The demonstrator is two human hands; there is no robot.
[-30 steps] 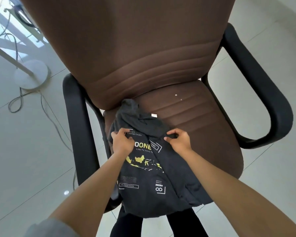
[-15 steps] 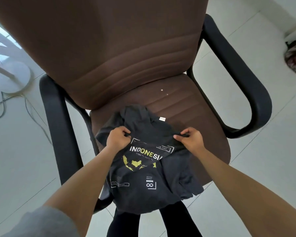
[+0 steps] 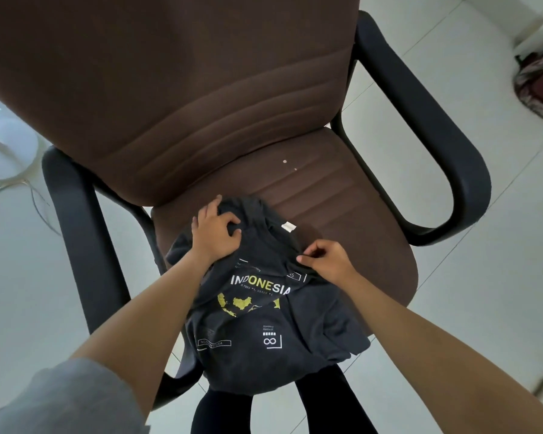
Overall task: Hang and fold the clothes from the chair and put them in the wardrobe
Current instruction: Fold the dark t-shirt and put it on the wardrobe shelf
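Note:
A dark grey T-shirt (image 3: 264, 346) with white and yellow "INDONESIA" print lies crumpled on the front of the brown chair seat (image 3: 351, 220), its hem hanging over the edge. My left hand (image 3: 215, 234) rests on the shirt's upper left part near the collar, fingers curled into the fabric. At the right shoulder area my right hand (image 3: 325, 260) pinches a fold of the cloth. A small white label (image 3: 288, 227) shows at the collar.
The chair has a tall brown backrest (image 3: 170, 89) and black armrests, one on the left (image 3: 72, 220) and one on the right (image 3: 436, 126). White tiled floor surrounds it. A white round stand base with cables (image 3: 3, 158) is at left; a dark bag (image 3: 539, 86) lies far right.
My left hand has let go of the shirt front and moved up toward the collar. The right hand keeps its pinch. The camera has come closer and shifted right.

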